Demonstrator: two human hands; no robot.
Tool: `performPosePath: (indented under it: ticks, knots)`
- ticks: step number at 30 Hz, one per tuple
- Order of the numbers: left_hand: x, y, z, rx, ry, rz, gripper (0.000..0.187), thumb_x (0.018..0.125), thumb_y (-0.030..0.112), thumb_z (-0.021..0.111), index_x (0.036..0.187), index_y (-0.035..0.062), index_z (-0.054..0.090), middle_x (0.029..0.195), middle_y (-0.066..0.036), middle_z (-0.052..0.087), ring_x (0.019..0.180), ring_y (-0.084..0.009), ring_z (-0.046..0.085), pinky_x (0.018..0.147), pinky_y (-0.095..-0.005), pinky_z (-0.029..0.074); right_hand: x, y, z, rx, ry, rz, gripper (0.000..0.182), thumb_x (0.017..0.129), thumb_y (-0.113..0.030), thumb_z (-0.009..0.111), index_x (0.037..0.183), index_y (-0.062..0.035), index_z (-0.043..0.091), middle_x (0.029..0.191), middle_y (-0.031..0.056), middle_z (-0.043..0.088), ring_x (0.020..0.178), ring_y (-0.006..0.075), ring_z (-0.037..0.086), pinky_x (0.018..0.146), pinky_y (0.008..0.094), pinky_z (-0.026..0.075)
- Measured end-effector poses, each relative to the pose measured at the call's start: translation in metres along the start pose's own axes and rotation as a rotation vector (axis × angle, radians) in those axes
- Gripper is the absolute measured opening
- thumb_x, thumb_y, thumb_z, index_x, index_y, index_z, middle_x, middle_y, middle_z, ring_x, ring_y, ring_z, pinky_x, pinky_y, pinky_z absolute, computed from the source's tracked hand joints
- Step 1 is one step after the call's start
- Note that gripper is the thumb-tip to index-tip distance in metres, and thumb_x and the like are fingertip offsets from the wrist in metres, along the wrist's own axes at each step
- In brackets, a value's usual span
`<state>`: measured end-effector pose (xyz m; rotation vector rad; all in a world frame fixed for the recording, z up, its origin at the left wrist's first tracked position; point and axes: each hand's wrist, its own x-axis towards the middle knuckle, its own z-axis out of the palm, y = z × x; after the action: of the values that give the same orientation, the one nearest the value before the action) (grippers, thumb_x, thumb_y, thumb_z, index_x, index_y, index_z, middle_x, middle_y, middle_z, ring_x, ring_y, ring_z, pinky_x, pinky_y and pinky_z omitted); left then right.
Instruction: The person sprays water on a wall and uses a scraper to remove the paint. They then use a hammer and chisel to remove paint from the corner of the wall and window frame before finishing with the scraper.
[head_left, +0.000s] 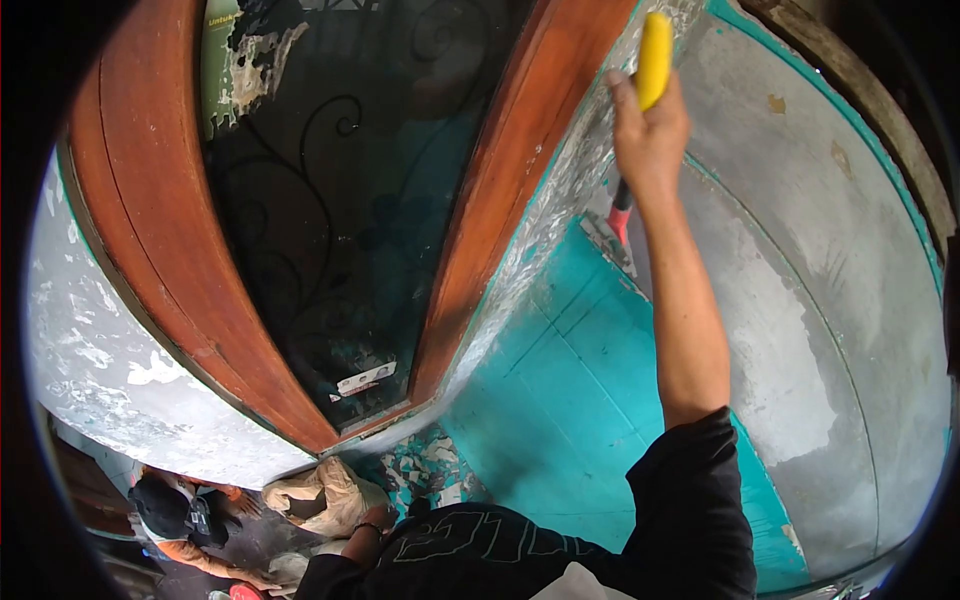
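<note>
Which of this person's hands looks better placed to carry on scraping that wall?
The right hand, most likely: it is raised against the wall, gripping the yellow-handled scraper. The left hand hangs low by the waist, away from the wall.

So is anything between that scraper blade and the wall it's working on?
Nothing visible. The right hand grips the yellow-handled scraper, and its red-necked metal blade appears to lie directly against the grey, teal-painted wall, with no object between them.

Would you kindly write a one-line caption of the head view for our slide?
Right hand grips a yellow-handled scraper against a wall with teal paint part stripped, beside a wooden window frame.
</note>
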<state>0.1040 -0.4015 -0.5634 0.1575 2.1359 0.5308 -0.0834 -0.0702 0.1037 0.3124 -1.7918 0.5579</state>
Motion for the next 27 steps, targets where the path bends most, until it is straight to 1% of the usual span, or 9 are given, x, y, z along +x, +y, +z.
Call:
performPosePath:
  ticks: [2, 4, 10, 12, 13, 14, 16, 17, 27]
  knots:
    - [0.01, -0.003, 0.0, 0.026, -0.014, -0.038, 0.059, 0.086, 0.055, 0.051, 0.116, 0.0056, 0.06, 0.118, -0.022, 0.06, 0.114, -0.0357, 0.056, 0.094, -0.0438, 0.044, -0.003, 0.011, 0.008, -0.092, 0.032, -0.081, 0.026, 0.085, -0.021, 0.068, 0.087, -0.0003, 0.052, 0.063, 0.0156, 0.058, 0.056, 0.0253, 0.058, 0.056, 0.0362, 0.047]
    - [0.01, -0.008, 0.0, 0.034, 0.01, -0.016, 0.06, 0.086, 0.056, 0.048, 0.117, 0.0061, 0.06, 0.118, -0.022, 0.06, 0.114, -0.0357, 0.056, 0.095, -0.0438, 0.044, 0.0, 0.008, 0.007, -0.111, 0.029, -0.102, 0.026, 0.087, -0.023, 0.067, 0.092, -0.0014, 0.054, 0.069, 0.0074, 0.055, 0.064, 0.014, 0.051, 0.058, 0.0306, 0.044]
    - [0.004, -0.005, -0.004, 0.062, -0.007, -0.035, 0.061, 0.087, 0.056, 0.047, 0.118, 0.0049, 0.059, 0.118, -0.022, 0.06, 0.113, -0.0359, 0.056, 0.094, -0.0436, 0.044, 0.012, -0.009, 0.016, -0.17, 0.037, -0.108, 0.029, 0.086, -0.026, 0.069, 0.091, -0.0014, 0.055, 0.063, 0.0084, 0.056, 0.059, 0.0143, 0.053, 0.059, 0.0303, 0.046]
    - [0.002, 0.002, -0.008, 0.046, 0.0, 0.001, 0.059, 0.086, 0.054, 0.051, 0.117, 0.0039, 0.059, 0.117, -0.022, 0.06, 0.112, -0.036, 0.056, 0.093, -0.0441, 0.045, 0.014, -0.014, 0.023, -0.132, -0.024, -0.171, 0.027, 0.085, -0.022, 0.068, 0.088, -0.0003, 0.052, 0.065, 0.0182, 0.059, 0.058, 0.0311, 0.061, 0.055, 0.0373, 0.046]
    - [0.01, 0.002, -0.004, 0.041, 0.0, 0.006, 0.059, 0.086, 0.054, 0.051, 0.117, 0.0039, 0.059, 0.117, -0.022, 0.06, 0.112, -0.036, 0.056, 0.093, -0.0441, 0.045, 0.016, -0.018, 0.017, -0.123, -0.043, -0.102, 0.029, 0.085, -0.024, 0.068, 0.088, -0.0002, 0.052, 0.067, 0.0198, 0.06, 0.062, 0.0343, 0.062, 0.056, 0.0387, 0.047]
    - [0.018, 0.004, 0.001, 0.033, 0.001, 0.018, 0.057, 0.086, 0.052, 0.053, 0.116, 0.0036, 0.059, 0.117, -0.022, 0.06, 0.112, -0.0363, 0.057, 0.092, -0.0447, 0.045, 0.017, -0.016, 0.017, -0.123, -0.051, -0.107, 0.029, 0.085, -0.024, 0.068, 0.088, -0.0002, 0.052, 0.067, 0.0198, 0.06, 0.062, 0.0343, 0.062, 0.056, 0.0387, 0.047]
    - [0.022, -0.002, 0.011, 0.032, -0.004, 0.024, 0.056, 0.086, 0.05, 0.055, 0.115, 0.0034, 0.06, 0.117, -0.022, 0.06, 0.112, -0.0365, 0.057, 0.092, -0.0452, 0.045, 0.014, -0.001, 0.013, -0.145, -0.046, -0.021, 0.032, 0.086, -0.029, 0.068, 0.093, -0.0004, 0.055, 0.066, 0.0088, 0.057, 0.062, 0.0151, 0.053, 0.061, 0.0307, 0.046]
    - [0.021, 0.001, 0.01, 0.04, -0.005, 0.047, 0.054, 0.086, 0.049, 0.056, 0.115, 0.0033, 0.06, 0.116, -0.022, 0.061, 0.111, -0.0368, 0.057, 0.092, -0.0455, 0.045, 0.009, 0.017, 0.016, -0.163, 0.0, -0.152, 0.03, 0.085, -0.025, 0.068, 0.088, 0.0002, 0.052, 0.064, 0.017, 0.058, 0.057, 0.0285, 0.059, 0.057, 0.0368, 0.046]
    - [0.004, 0.015, -0.009, 0.028, -0.008, 0.003, 0.052, 0.086, 0.047, 0.055, 0.114, 0.0034, 0.06, 0.116, -0.023, 0.06, 0.112, -0.0368, 0.056, 0.093, -0.0447, 0.045, 0.007, 0.002, 0.012, -0.108, 0.02, -0.114, 0.026, 0.085, -0.022, 0.068, 0.091, 0.0, 0.055, 0.066, 0.0141, 0.061, 0.059, 0.0234, 0.061, 0.059, 0.0338, 0.047]
